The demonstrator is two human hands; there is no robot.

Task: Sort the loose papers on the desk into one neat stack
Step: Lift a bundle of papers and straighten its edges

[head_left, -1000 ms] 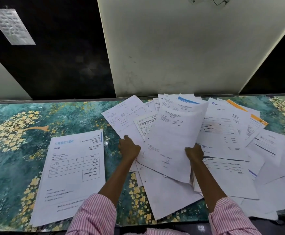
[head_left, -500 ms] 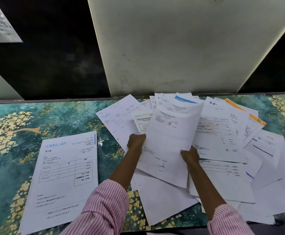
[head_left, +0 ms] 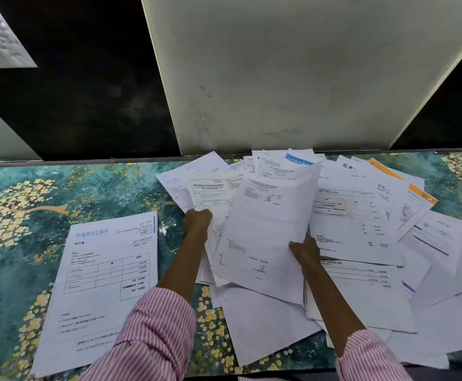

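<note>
A white printed sheet is standing tilted at the centre of the frame, above the loose papers that are spreading across the right half. The right hand is gripping its lower right edge; the left hand is closing on the edge of a stationery invoice. At lower left, a neat stack is lying on the floral desk.

An office desk: printed invoices strewn before a pale partition panel.
</note>
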